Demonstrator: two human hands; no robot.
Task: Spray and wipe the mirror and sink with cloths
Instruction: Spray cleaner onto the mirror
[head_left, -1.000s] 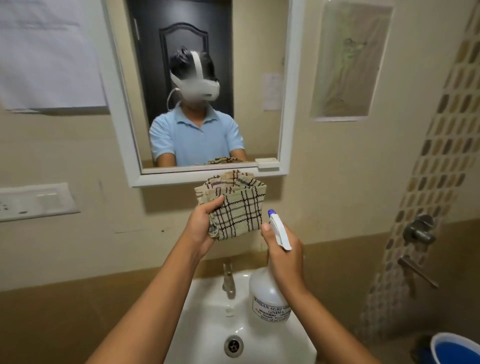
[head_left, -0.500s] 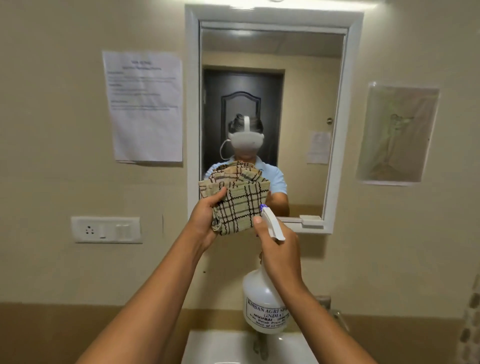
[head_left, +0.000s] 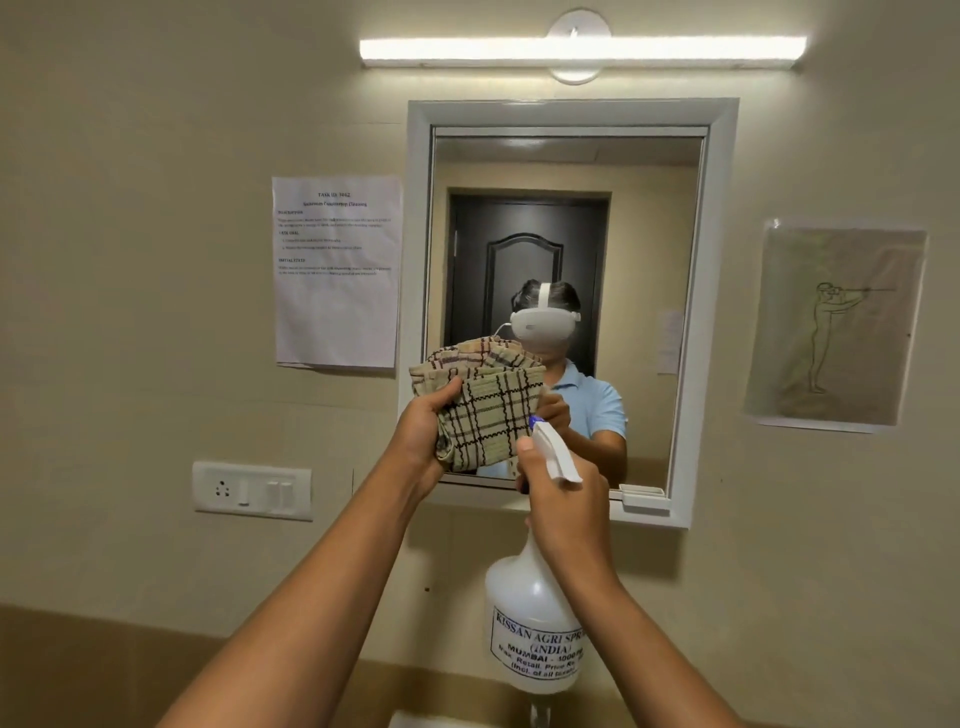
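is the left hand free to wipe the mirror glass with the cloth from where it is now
Probably yes: the left hand grips the checked cloth raised before the mirror, with nothing between them. How far off the glass is unclear.

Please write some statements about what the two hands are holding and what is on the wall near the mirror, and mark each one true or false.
1. The left hand grips a folded checked cloth. True.
2. The right hand holds a sponge. False: it holds a white spray bottle by its neck.
3. A printed sheet hangs left of the mirror. True.
4. The tube light above the mirror is off. False: it is lit.
5. The socket plate is right of the mirror. False: it is lower left.
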